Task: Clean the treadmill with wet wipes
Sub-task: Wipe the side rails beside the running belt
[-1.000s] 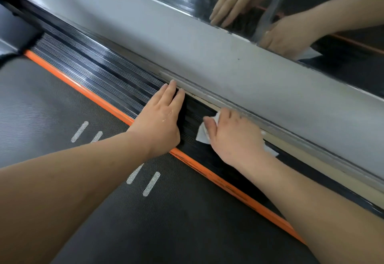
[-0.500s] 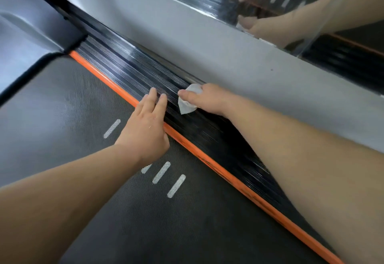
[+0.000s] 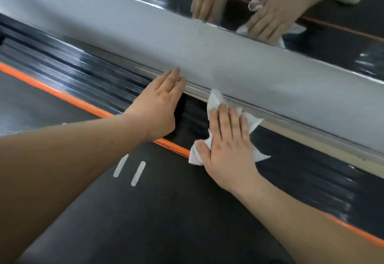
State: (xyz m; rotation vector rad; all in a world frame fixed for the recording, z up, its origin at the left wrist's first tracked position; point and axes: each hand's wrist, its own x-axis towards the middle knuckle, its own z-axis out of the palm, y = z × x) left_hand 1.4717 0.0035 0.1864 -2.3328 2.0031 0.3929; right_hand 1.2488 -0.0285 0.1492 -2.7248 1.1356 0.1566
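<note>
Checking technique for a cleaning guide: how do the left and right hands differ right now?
The right hand presses a white wipe down; the left hand is bare. The left hand's fingertips reach the grey wall; the right hand sits nearer, thumb by the orange stripe. Both lie flat, fingers straight, on the black ribbed side rail.

A grey ledge slants across the frame ahead of me, upper left to right edge. Above it, upper right, is a mirror. Below it at right lies a beige floor strip.
</note>
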